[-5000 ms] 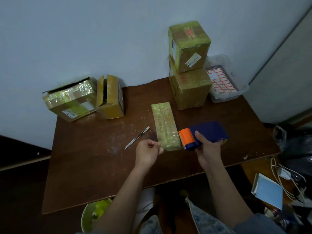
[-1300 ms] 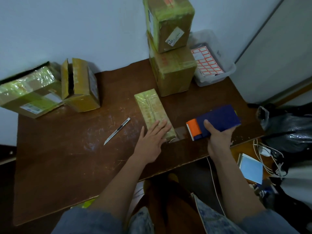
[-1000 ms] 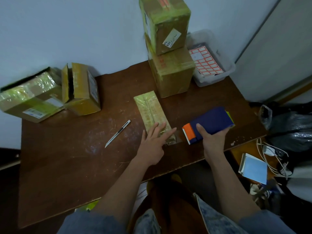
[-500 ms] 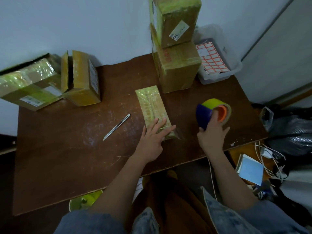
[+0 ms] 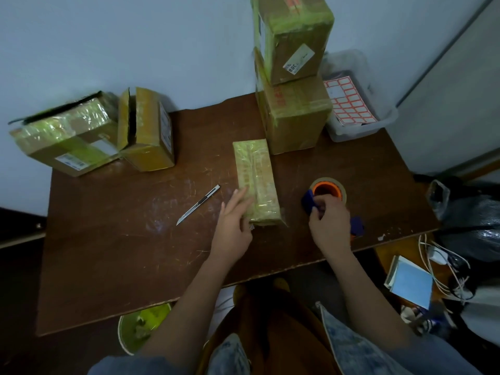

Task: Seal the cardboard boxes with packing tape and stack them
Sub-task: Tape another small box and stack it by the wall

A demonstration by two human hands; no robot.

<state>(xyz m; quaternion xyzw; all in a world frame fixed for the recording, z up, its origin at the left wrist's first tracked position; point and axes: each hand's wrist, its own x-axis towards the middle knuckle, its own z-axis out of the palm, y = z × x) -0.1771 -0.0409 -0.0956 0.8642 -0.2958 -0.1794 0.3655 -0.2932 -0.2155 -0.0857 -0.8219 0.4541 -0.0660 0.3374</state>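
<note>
A long flat box (image 5: 255, 182), wrapped in glossy tape, is laid near the middle of the desk (image 5: 108, 253), its near end towards the person. The left hand (image 5: 234, 226) is rested against that near left side, with fingers straight and spread on the box's edge; nothing is gripped by it. Just to the right of the box, apart from it, the tape dispenser (image 5: 326, 197) is set on the desk and is grasped by the right hand (image 5: 330, 223), whose fingers are curled over its blue body beside the orange-cored roll.

Five boxes are counted in all: the flat one; two stacked boxes (image 5: 293, 77) at the far edge, just beyond it; and two more (image 5: 94, 133) side by side at the far left corner, one with an open flap. One utility knife (image 5: 198, 204) is laid left of the flat box, near the left hand. One clear plastic tub (image 5: 378, 123) of red-bordered labels is placed right of the stack.
</note>
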